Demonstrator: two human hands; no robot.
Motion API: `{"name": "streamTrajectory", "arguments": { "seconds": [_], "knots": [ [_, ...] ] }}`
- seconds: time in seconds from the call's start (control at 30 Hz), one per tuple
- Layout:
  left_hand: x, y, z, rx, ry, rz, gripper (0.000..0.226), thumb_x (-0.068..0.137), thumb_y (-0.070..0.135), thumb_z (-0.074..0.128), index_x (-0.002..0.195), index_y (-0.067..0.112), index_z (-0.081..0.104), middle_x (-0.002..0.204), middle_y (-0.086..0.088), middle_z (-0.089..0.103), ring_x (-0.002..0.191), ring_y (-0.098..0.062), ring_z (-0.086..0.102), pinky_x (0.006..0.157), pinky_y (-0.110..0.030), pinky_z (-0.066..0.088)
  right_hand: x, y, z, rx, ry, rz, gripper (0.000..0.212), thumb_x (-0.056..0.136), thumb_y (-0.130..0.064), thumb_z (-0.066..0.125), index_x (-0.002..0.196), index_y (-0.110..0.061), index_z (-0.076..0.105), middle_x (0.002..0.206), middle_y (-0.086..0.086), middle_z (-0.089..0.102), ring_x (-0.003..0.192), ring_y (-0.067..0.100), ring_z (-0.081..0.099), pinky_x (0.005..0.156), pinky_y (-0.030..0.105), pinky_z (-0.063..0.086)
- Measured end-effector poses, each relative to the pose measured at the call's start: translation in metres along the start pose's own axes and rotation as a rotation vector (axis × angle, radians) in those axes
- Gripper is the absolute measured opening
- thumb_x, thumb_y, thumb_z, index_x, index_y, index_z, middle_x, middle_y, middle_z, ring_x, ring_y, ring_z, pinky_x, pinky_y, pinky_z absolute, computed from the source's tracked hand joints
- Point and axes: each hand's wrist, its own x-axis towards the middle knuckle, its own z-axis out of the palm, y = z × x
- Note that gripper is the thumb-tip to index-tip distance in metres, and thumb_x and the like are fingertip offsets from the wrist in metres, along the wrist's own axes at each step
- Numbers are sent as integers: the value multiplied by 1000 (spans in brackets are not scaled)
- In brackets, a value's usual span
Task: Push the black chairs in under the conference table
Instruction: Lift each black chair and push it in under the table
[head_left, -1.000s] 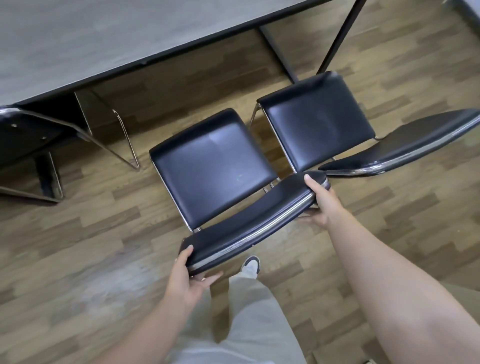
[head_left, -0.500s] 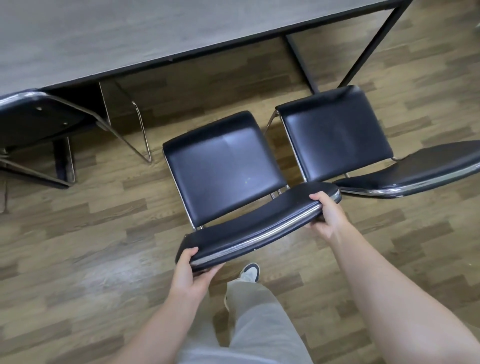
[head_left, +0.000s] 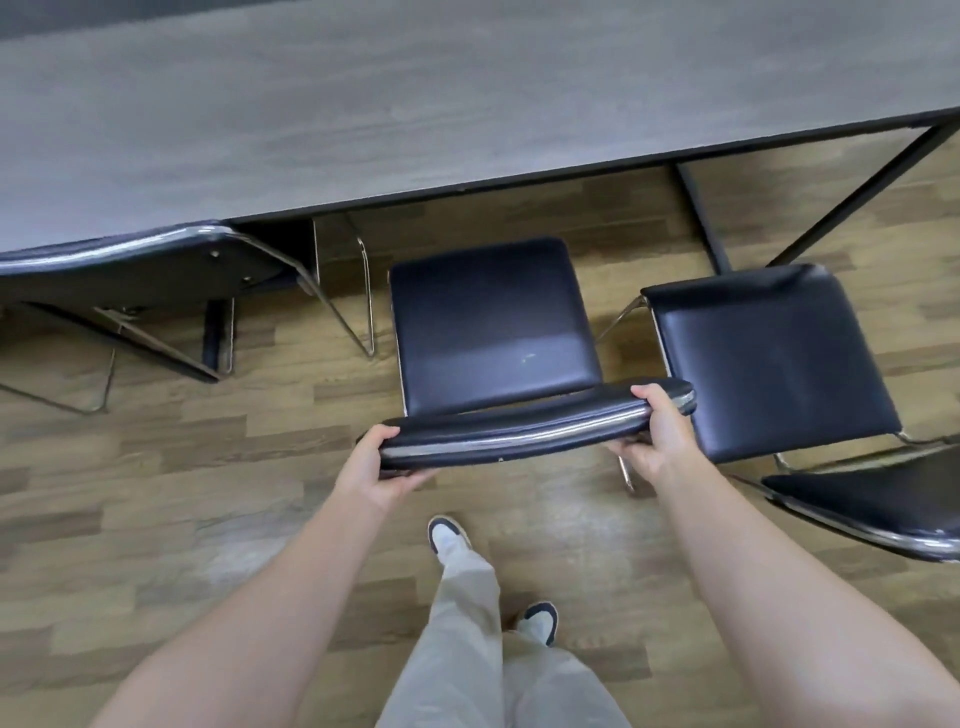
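A black chair (head_left: 493, 322) with a chrome frame stands squarely facing the grey conference table (head_left: 415, 114), its seat just short of the table's near edge. My left hand (head_left: 371, 467) grips the left end of its backrest (head_left: 519, 426), and my right hand (head_left: 657, 436) grips the right end. A second black chair (head_left: 769, 358) stands to the right, out from the table, its backrest (head_left: 872, 504) near the right border. A third black chair (head_left: 130, 265) at the left is tucked in, with its backrest against the table edge.
The table's black metal legs (head_left: 701, 218) and a diagonal brace (head_left: 862, 192) stand behind the right chair. Chrome sled legs (head_left: 363, 296) of the left chair lie close to the held chair. Wooden floor surrounds everything; my feet (head_left: 447, 535) are right behind the held chair.
The held chair has turned from angled to square with the table and moved closer to its edge. My view and body have stepped forward, both hands still on the backrest.
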Motion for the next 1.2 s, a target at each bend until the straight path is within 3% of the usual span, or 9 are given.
{"name": "streamTrajectory", "arguments": {
  "seconds": [0.1, 0.3, 0.4, 0.53, 0.63, 0.7, 0.87, 1.03, 1.2],
  "knots": [
    [8, 30, 20, 3, -5, 5, 30, 86, 5, 65, 112, 5, 49, 133, -24, 44, 106, -46, 57, 87, -73, 48, 7, -9, 31, 1, -10, 2, 58, 82, -9, 78, 135, -8, 54, 123, 22, 68, 107, 42, 70, 73, 64, 62],
    [30, 89, 57, 31, -45, -18, 21, 88, 4, 64, 105, 3, 51, 119, -21, 48, 99, -45, 56, 79, -71, 50, 23, -29, 97, -82, -50, 40, 36, 89, -15, 76, 119, -8, 57, 124, 24, 64, 113, 45, 65, 91, 70, 55],
    [33, 109, 71, 44, -43, -15, 21, 89, 3, 64, 106, 3, 52, 116, -22, 49, 98, -47, 56, 64, -69, 50, 28, -40, 115, -124, -53, 57, 46, 86, -18, 81, 125, -8, 59, 127, 24, 65, 111, 45, 66, 78, 67, 60],
    [43, 138, 92, 44, -51, -7, 20, 90, 3, 64, 106, 3, 51, 115, -22, 49, 95, -47, 55, 62, -68, 50, 40, -55, 151, -151, -38, 51, 39, 86, -19, 83, 115, -7, 60, 123, 22, 65, 105, 41, 66, 64, 61, 61],
    [51, 152, 104, 26, -42, -1, 25, 90, 2, 65, 111, 5, 52, 116, -22, 49, 96, -47, 54, 59, -69, 51, 50, -62, 169, -117, -67, 41, 31, 87, -18, 81, 110, -8, 63, 126, 22, 66, 108, 42, 66, 80, 65, 59],
    [56, 162, 112, 17, -40, 14, 27, 89, 2, 66, 112, 6, 52, 115, -23, 49, 97, -48, 54, 55, -69, 52, 56, -68, 180, -105, -88, 31, 38, 86, -18, 82, 118, -8, 64, 127, 23, 67, 110, 44, 67, 88, 68, 57],
    [77, 187, 134, -41, -34, 19, 26, 88, 1, 67, 107, 7, 52, 123, -24, 48, 117, -52, 49, 85, -78, 48, 70, -88, 214, -73, -143, 48, 44, 88, -14, 80, 126, -9, 59, 127, 24, 64, 113, 46, 65, 94, 72, 53],
    [94, 214, 156, -49, -20, 36, 32, 85, 2, 69, 111, 7, 52, 129, -24, 47, 121, -53, 48, 74, -78, 49, 85, -105, 250, -63, -162, 70, 51, 87, -9, 79, 132, -13, 55, 127, 23, 63, 113, 47, 64, 88, 72, 55],
    [105, 239, 173, -42, -22, 58, 31, 86, 2, 69, 111, 8, 52, 128, -23, 47, 123, -52, 47, 81, -78, 48, 95, -114, 280, -64, -172, 76, 47, 87, -8, 79, 128, -14, 55, 129, 22, 62, 116, 45, 63, 93, 71, 53]
  ]
}}
